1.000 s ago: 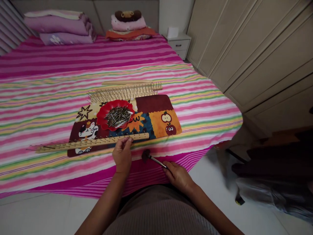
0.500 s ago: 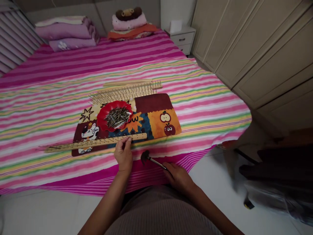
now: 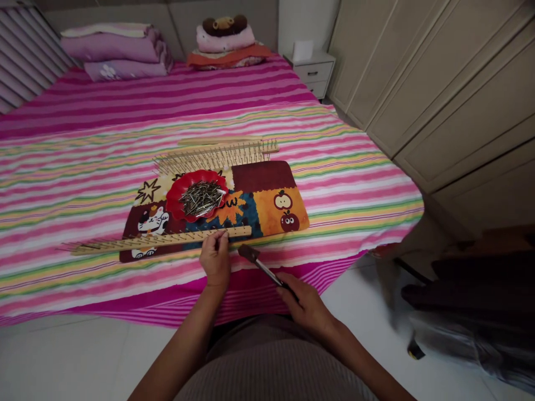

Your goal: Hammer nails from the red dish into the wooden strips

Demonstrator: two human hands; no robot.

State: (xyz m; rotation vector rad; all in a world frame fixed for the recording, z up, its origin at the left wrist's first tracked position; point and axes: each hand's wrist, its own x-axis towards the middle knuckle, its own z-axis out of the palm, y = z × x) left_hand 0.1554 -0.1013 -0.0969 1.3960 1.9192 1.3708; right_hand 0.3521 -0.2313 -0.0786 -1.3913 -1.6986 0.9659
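My left hand (image 3: 215, 260) is pinched closed at the near edge of a wooden strip (image 3: 167, 240) studded with a row of nails. Its fingertips appear to hold a nail against the strip, mostly hidden by the fingers. My right hand (image 3: 304, 301) is wrapped around the dark grip of a hammer (image 3: 267, 271). The hammer's dark head hangs just right of my left hand, apart from the strip. Behind the strip, a red scalloped bowl (image 3: 173, 207) holds many loose nails (image 3: 201, 199).
A patterned mat (image 3: 271, 177) lies under the bowl and part of the strip. More nail-studded wooden strips (image 3: 217, 156) lie behind it. Striped cloth (image 3: 355, 184) covers the bed. Folded bedding (image 3: 112, 53), a nightstand (image 3: 313, 72) and wardrobe doors (image 3: 401, 83) stand farther off.
The hammer has turned in my right hand and its head has risen slightly toward the strip. My left hand stays pinched at the same part of the strip. The view has shifted slightly.
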